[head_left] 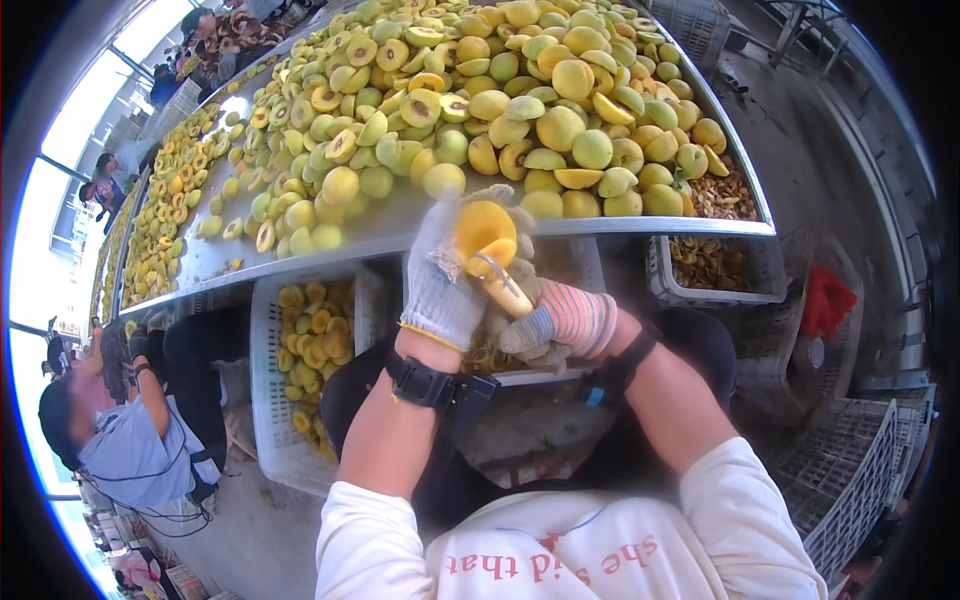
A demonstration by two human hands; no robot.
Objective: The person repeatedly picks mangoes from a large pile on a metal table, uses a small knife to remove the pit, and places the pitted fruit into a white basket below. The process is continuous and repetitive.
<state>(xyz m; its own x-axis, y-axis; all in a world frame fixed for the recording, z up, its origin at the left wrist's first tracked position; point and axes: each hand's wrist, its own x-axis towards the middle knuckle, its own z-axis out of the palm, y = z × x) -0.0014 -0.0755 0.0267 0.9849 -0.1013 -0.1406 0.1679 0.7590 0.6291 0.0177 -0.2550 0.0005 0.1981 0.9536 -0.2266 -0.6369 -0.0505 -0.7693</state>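
Observation:
Above the near edge of the metal table, both my hands are gloved and close together. My left hand, in a pale grey knitted glove, is closed around a yellow peach half with its hollow facing up. My right hand, in a glove with a red-striped cuff, grips a hand tool with a light handle and a thin metal end. The metal end touches a loose-looking yellow piece at the peach's lower side. Glove fingers behind the peach are partly hidden.
Heaped peaches, whole and halved, cover the metal table. Below stand a white crate of peach halves and a crate of brown scraps. Stacked crates are at right. A co-worker sits at left.

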